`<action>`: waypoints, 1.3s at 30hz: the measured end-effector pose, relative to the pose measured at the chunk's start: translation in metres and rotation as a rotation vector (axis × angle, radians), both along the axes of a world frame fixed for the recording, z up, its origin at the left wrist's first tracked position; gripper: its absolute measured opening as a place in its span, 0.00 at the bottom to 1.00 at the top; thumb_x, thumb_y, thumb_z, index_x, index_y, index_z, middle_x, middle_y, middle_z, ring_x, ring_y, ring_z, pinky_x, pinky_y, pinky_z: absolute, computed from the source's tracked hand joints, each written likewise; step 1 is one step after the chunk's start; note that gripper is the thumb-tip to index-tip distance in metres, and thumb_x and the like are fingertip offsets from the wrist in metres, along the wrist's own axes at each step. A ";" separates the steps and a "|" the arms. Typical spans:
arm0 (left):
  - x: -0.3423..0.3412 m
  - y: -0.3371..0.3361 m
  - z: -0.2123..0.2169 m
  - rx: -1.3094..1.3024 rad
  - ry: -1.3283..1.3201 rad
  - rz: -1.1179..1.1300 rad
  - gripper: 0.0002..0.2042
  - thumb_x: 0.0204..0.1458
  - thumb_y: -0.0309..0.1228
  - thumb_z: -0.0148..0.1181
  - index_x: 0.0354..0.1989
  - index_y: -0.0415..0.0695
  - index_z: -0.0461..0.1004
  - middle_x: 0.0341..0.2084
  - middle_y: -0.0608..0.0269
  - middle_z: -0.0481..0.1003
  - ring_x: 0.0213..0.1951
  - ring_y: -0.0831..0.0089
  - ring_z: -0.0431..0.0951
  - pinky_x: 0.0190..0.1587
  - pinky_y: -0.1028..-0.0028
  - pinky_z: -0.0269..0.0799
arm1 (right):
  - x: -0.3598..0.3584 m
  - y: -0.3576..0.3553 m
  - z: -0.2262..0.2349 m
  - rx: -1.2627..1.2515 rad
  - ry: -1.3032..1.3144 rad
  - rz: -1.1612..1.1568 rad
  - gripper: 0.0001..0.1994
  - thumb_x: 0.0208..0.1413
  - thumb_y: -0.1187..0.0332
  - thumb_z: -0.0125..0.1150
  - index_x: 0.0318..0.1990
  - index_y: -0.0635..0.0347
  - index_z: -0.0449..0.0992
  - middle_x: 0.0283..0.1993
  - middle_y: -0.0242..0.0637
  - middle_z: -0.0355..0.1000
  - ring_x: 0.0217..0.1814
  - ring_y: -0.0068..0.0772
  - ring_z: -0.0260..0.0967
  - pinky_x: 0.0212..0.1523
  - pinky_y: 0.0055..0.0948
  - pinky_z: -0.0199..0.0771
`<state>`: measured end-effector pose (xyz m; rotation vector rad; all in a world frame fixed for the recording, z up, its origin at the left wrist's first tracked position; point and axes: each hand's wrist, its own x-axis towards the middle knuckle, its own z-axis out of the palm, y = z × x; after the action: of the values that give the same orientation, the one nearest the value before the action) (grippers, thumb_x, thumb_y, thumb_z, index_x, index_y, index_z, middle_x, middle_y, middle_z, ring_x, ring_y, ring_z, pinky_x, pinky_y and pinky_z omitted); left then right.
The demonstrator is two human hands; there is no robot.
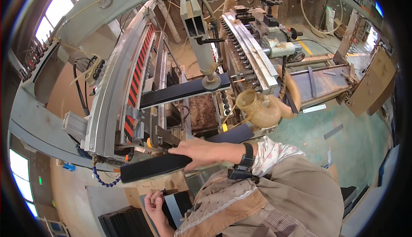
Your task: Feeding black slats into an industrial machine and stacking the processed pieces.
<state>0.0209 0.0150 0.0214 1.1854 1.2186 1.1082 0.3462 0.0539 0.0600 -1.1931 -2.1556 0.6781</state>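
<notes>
My right hand [195,152], a dark watch on its wrist, grips one end of a black board [154,168]. The board points left, in front of the machine. My left hand [155,205] is lower down, its fingers curled in with nothing visible in them. Beside it are a dark panel with a pale strip [174,209] and a stack of black boards [124,222]. Across the machine lies another dark board [171,93], under the round foot of a vertical cylinder [211,81]. Behind my right forearm shows one more dark board [234,134].
A long metal rail with red-black striping [139,78] stands on the left, and a roller-lined machine head [253,52] on the right. A flexible tan hose [262,110] bends near my right forearm. Offcuts [333,131] lie on the green floor, with cardboard [371,82] at far right.
</notes>
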 end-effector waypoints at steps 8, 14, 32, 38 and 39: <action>-0.015 -0.025 -0.014 -0.110 0.003 0.085 0.21 0.53 0.28 0.61 0.55 0.39 0.65 0.36 0.60 0.78 0.40 0.72 0.76 0.43 0.74 0.72 | 0.029 0.014 -0.013 0.063 -0.145 -0.259 0.33 0.44 0.59 0.68 0.61 0.52 0.66 0.49 0.39 0.66 0.51 0.43 0.65 0.49 0.40 0.64; -0.015 -0.026 -0.016 -0.074 0.011 0.024 0.21 0.53 0.28 0.62 0.54 0.38 0.65 0.35 0.58 0.78 0.39 0.72 0.76 0.42 0.74 0.71 | 0.019 0.013 -0.017 -0.009 -0.119 -0.209 0.31 0.44 0.57 0.67 0.59 0.51 0.69 0.48 0.41 0.68 0.52 0.44 0.66 0.50 0.41 0.65; -0.035 -0.023 -0.049 -0.178 -0.056 -0.088 0.22 0.53 0.26 0.62 0.55 0.38 0.64 0.37 0.56 0.78 0.40 0.71 0.77 0.42 0.75 0.72 | 0.036 0.032 -0.001 0.129 -0.201 -0.376 0.28 0.42 0.58 0.67 0.54 0.50 0.73 0.50 0.39 0.70 0.51 0.46 0.68 0.51 0.42 0.69; -0.023 -0.021 -0.032 -0.268 -0.178 -0.158 0.18 0.57 0.26 0.56 0.56 0.40 0.64 0.41 0.54 0.77 0.43 0.66 0.78 0.45 0.71 0.74 | 0.067 0.077 0.002 0.230 -0.358 -0.529 0.28 0.42 0.58 0.68 0.54 0.51 0.73 0.49 0.40 0.71 0.49 0.46 0.69 0.49 0.43 0.69; -0.020 -0.019 -0.030 -0.286 -0.173 -0.146 0.18 0.57 0.27 0.56 0.55 0.40 0.65 0.41 0.53 0.77 0.43 0.65 0.78 0.46 0.69 0.74 | 0.071 0.083 0.001 0.232 -0.372 -0.559 0.28 0.42 0.58 0.68 0.54 0.50 0.73 0.49 0.39 0.70 0.50 0.45 0.68 0.49 0.41 0.68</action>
<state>0.0007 -0.0041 -0.0087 0.9247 1.0965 0.8756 0.4176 0.1371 0.0606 -1.7851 -1.9561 -0.0381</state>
